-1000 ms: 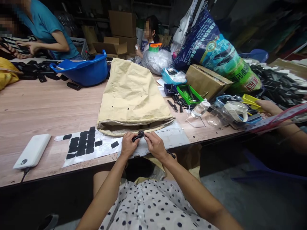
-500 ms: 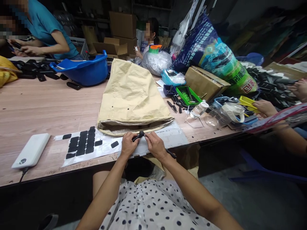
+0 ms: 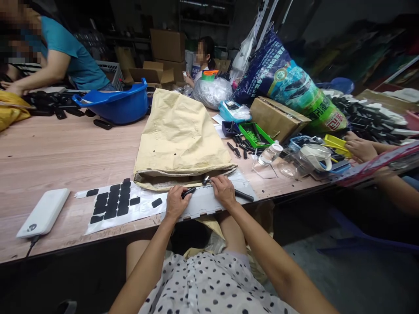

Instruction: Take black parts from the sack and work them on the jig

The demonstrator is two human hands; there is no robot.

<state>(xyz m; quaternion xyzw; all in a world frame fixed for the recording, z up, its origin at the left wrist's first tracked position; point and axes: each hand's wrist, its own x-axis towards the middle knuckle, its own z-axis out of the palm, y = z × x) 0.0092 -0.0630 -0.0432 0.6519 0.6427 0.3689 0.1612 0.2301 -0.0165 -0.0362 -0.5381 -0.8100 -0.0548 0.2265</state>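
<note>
My left hand (image 3: 176,201) is closed, pinching a slim black piece (image 3: 189,192) whose end points right. It rests at the table's front edge, over a pale grey board (image 3: 204,201). My right hand (image 3: 224,190) is closed around a tool that looks like a small hammer. The tool's shiny dark head (image 3: 206,179) shows left of the fingers, and its long black handle (image 3: 244,195) sticks out on the right. Just behind both hands lies a beige sack (image 3: 183,135), its open mouth facing me. The tool head is close to that mouth. Head and black piece are apart.
Black stickers (image 3: 114,200) on white sheets and a white power bank (image 3: 44,213) lie left. A blue basin (image 3: 113,104) stands behind. Rightward are a green tray (image 3: 255,135), a bottle (image 3: 270,153) and a clear jug (image 3: 301,163). A co-worker's hands (image 3: 360,148) work at far right.
My hands have moved apart. The right hand and its tool shifted right, away from the black piece, and more handle shows. My left hand keeps the piece.
</note>
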